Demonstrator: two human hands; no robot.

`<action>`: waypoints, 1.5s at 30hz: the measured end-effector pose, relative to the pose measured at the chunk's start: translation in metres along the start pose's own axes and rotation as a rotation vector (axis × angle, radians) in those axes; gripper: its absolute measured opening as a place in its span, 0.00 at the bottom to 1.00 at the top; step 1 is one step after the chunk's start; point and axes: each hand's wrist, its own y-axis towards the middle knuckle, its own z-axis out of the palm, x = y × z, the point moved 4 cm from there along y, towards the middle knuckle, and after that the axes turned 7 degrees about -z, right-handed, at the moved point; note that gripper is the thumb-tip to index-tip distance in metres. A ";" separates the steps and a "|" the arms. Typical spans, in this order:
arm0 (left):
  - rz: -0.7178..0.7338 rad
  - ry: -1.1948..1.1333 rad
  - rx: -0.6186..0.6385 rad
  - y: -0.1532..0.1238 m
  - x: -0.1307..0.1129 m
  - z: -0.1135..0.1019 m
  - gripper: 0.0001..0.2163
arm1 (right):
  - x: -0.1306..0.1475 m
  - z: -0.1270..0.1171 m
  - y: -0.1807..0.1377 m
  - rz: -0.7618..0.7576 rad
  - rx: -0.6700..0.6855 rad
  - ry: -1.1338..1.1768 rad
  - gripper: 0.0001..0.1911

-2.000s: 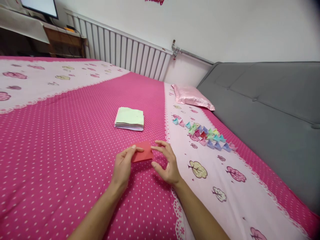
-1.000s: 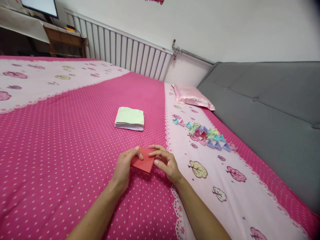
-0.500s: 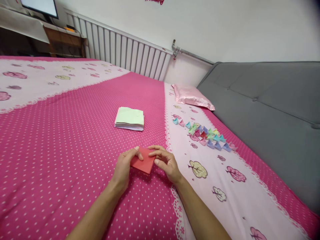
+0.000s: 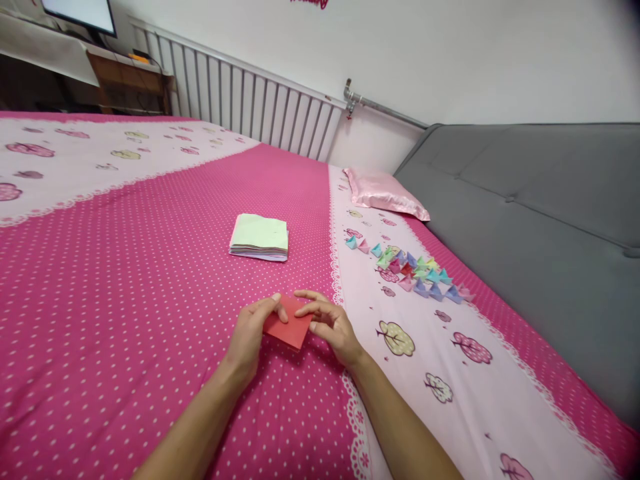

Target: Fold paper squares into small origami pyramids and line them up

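A folded red paper square (image 4: 289, 328) lies on the pink dotted bedsheet (image 4: 150, 280) between my hands. My left hand (image 4: 250, 337) pinches its left edge, thumb on top. My right hand (image 4: 333, 327) presses its fingertips on the paper's right upper edge, fingers curled over it. Beyond them sits a stack of square papers (image 4: 260, 237) with a pale green sheet on top. To the right lies a cluster of small folded paper shapes (image 4: 410, 270) in several colours.
A pink satin pillow (image 4: 383, 193) lies at the head of the bed beside a grey padded headboard (image 4: 540, 227). A white radiator (image 4: 240, 107) runs along the far wall, with a wooden table (image 4: 127, 83) and a screen at the far left.
Two seconds ago my right hand hovered open beside the red paper; it has since come down onto the paper's right edge. The paper has turned slightly. The last half second shows almost no movement.
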 end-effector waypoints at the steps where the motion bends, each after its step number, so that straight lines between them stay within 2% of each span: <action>1: 0.007 0.004 0.000 0.000 -0.001 0.000 0.17 | 0.000 0.000 0.000 0.002 0.000 0.010 0.10; 12: 0.046 0.053 0.029 -0.002 -0.002 0.004 0.17 | -0.004 0.000 0.000 0.018 -0.023 -0.023 0.12; 21: 0.063 0.083 0.030 -0.004 -0.005 0.004 0.17 | -0.007 -0.001 0.000 0.020 -0.001 -0.018 0.09; 29: 0.103 0.120 0.038 -0.004 -0.006 0.005 0.16 | -0.010 -0.002 0.001 0.009 0.007 -0.147 0.10; 35: 0.089 0.069 0.072 -0.004 -0.008 0.005 0.10 | -0.008 -0.008 0.003 -0.008 -0.116 -0.200 0.08; 40: 0.096 0.075 0.038 -0.004 -0.014 0.004 0.07 | -0.009 -0.014 0.002 -0.014 -0.212 -0.197 0.07; 45: 0.063 0.069 0.081 -0.003 -0.012 0.006 0.10 | -0.010 -0.015 0.002 0.005 -0.229 -0.169 0.08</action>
